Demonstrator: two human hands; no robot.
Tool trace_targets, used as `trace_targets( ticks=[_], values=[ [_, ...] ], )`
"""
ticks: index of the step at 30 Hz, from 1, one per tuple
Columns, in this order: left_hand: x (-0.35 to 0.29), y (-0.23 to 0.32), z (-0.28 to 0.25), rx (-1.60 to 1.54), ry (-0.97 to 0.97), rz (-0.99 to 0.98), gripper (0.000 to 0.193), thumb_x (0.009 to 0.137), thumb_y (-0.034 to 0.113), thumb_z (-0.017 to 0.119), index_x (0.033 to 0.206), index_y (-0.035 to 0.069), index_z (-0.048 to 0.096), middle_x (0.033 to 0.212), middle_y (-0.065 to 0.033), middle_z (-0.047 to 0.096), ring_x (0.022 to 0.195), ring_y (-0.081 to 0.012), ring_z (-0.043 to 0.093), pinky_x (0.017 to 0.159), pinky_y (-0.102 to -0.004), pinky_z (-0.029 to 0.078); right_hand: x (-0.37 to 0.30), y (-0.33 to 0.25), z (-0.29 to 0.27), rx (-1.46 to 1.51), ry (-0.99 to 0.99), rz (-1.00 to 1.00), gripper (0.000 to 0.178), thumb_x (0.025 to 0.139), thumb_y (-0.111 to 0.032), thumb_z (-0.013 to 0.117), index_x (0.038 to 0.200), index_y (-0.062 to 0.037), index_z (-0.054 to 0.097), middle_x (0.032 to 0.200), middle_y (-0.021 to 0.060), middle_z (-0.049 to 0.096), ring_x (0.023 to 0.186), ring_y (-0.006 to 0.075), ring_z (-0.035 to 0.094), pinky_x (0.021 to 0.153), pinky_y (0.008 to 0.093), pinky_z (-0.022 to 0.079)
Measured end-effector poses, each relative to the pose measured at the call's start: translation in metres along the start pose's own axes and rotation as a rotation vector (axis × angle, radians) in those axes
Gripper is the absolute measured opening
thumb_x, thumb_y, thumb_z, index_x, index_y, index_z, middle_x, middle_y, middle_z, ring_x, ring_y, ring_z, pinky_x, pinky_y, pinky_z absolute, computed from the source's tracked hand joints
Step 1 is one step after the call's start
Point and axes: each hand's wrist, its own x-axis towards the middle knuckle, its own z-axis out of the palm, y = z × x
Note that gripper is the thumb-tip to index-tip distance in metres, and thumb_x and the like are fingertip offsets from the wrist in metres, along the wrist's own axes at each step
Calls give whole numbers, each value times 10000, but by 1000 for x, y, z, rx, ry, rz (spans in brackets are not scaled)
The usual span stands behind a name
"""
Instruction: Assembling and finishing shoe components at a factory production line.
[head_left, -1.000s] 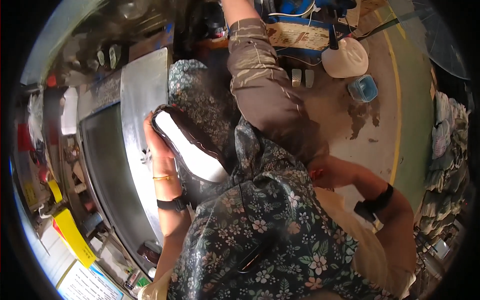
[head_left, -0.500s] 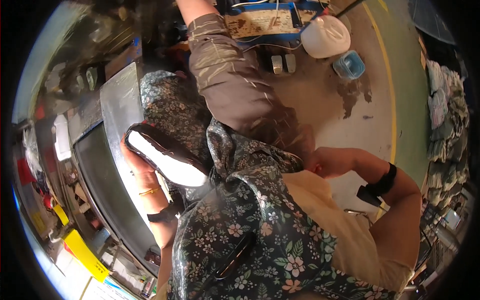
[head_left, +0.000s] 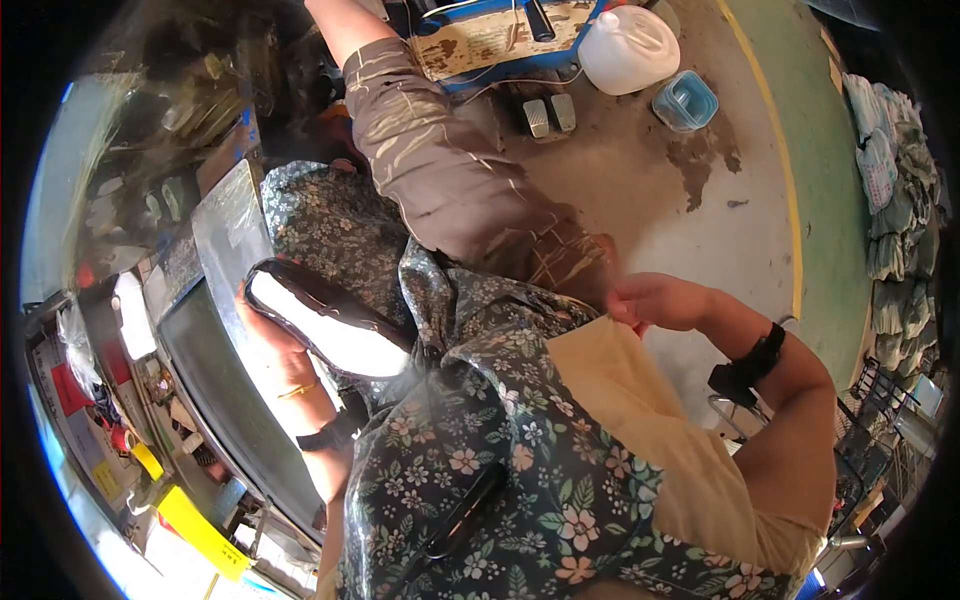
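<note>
My left hand [head_left: 268, 338] is closed around a black shoe upper [head_left: 290, 280] with its white underside [head_left: 330, 325] turned up. It rests beside the floral apron [head_left: 520, 440] over my lap. My right hand [head_left: 660, 302] is at the right edge of my lap, its thumb and fingertips pressed together by the hem of a tan shirt [head_left: 610, 375] and the brown patterned trousers [head_left: 470, 190]. Whatever lies between those fingertips is too small or hidden to name.
Left of me stands a bench with a dark panel [head_left: 225, 350] and a pale metal plate [head_left: 230, 220]. Ahead on the floor are a blue-edged, worn platform [head_left: 470, 45], two pedals [head_left: 550, 115], a white jug [head_left: 628, 50] and a light blue tub [head_left: 685, 102]. Stacked cloth bundles [head_left: 893, 200] line the far right.
My right hand has shifted slightly up, its curled fingers now reaching into a pinch by the shirt hem. My left hand keeps its hold on the shoe upper. The whole view has tilted a little.
</note>
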Motion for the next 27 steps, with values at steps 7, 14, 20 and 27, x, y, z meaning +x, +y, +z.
trace_targets(
  ticks=[7,14,20,27],
  values=[
    [0,3,2,60,96,19,573,899,434,412,1117,-50,626,1104,-192,667,1014,-337,633,912,-451,511,-5,0,7,-311,-142,-56,307,966,-344,592,1092,-66,625,959,1,665,826,93,609,742,272,512],
    [-9,4,25,47,181,15,599,935,478,395,1108,-50,620,976,-193,688,883,-303,669,779,-396,566,-5,-6,9,-71,-28,-37,236,930,-299,658,972,-69,690,827,-41,626,747,50,548,665,243,449],
    [-5,4,7,43,172,11,557,908,416,406,1125,-46,628,1101,-177,674,1013,-339,636,906,-449,517,22,-25,17,-347,369,8,241,870,-290,731,851,-52,701,675,-37,589,618,50,501,549,251,411],
    [-3,6,27,44,126,-17,548,933,374,390,1154,-79,606,1081,-200,676,1013,-329,641,912,-434,522,39,-27,-1,-404,389,74,280,740,-277,848,725,-38,703,600,-21,583,588,73,506,539,270,412]
  ],
)
